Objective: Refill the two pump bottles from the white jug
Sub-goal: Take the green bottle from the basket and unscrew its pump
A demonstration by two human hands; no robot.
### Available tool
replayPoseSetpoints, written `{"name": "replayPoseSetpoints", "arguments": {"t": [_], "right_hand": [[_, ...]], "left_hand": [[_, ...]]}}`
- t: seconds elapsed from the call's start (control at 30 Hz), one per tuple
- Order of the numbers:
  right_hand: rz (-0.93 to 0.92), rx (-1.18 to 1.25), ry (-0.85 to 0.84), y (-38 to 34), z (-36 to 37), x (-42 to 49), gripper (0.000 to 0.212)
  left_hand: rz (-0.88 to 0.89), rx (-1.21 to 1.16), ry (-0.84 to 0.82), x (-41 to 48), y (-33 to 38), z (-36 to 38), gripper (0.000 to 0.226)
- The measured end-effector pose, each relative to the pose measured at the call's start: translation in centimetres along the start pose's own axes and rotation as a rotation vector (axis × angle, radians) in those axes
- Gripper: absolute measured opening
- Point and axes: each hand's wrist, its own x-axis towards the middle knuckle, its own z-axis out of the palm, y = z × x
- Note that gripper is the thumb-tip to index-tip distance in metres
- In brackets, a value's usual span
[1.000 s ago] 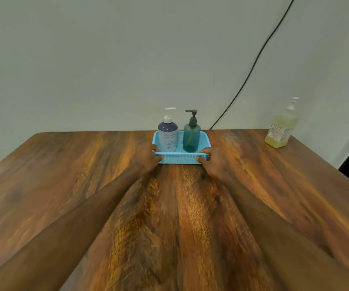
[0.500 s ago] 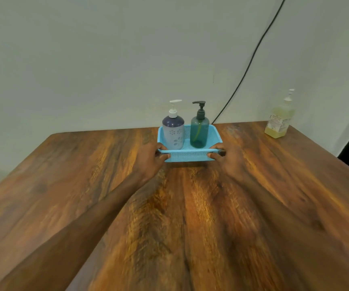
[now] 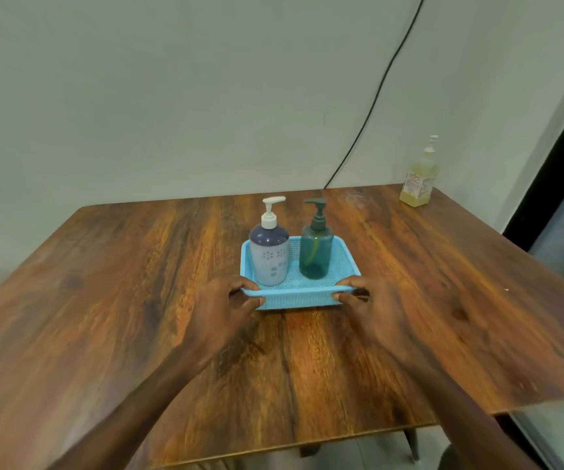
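Our left hand (image 3: pixel 221 305) and right hand (image 3: pixel 374 300) each pinch the near rim of the light-blue mesh basket (image 3: pixel 299 295) on the wooden table (image 3: pixel 138 300). Inside it stand the white-pump bottle (image 3: pixel 269 254) and, beside it, the green pump bottle (image 3: pixel 316 249). Far right, a yellowish bottle (image 3: pixel 419 179), seemingly labelled
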Motion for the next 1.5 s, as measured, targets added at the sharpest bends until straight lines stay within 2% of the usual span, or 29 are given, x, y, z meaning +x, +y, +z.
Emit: {"name": "replayPoseSetpoints", "arguments": {"t": [0.33,0.43,0.53,0.63,0.73,0.83,0.93,1.0,1.1,1.23,1.37,1.5], "right_hand": [[0.023,-0.102,-0.039,-0.1,0.8,-2.1,0.029],[0.017,-0.118,-0.069,-0.7,0.0,-2.4,0.036],[0.021,-0.121,-0.043,-1.8,-1.3,-2.0,0.055],[-0.005,-0.034,0.053,-3.1,-2.1,-0.3,0.061],[0.039,0.014,0.063,-4.3,-1.3,1.9,0.073],[0.063,0.018,0.013,-4.7,0.0,4.3,0.085],[0.057,0.044,-0.043,-4.5,1.3,6.0,0.08],[0.047,0.05,-0.074,-4.1,2.1,6.6,0.071],[0.043,0.079,-0.068,-3.4,2.8,6.8,0.068],[0.006,0.125,0.031,-4.1,1.0,5.8,0.067],[-0.022,0.191,0.155,-5.2,-3.3,3.1,0.076],[-0.005,0.209,0.192,-4.6,-6.8,-1.0,0.076]], "left_hand": [[-0.06,0.074,0.005,-2.3,-0.6,1.1,0.02],[-0.051,0.231,-0.045,-2.8,0.0,1.5,0.038],[0.013,0.315,-0.013,-3.6,1.2,2.5,0.055],[0.129,0.314,-0.017,-3.2,2.9,4.0,0.047],[0.194,0.33,-0.16,-1.5,4.0,5.5,0.039],[0.268,0.475,-0.275,0.5,4.3,7.2,0.031],[0.336,0.658,-0.31,1.2,3.9,8.2,0.04],[0.369,0.696,-0.286,1.1,3.5,8.5,0.042],[0.395,0.716,-0.264,1.0,3.0,8.8,0.044],[0.385,0.715,-0.277,1.3,2.7,9.0,0.041],[0.382,0.702,-0.276,1.3,2.7,8.8,0.039],[0.381,0.69,-0.272,1.4,2.8,8.8,0.036]]}}
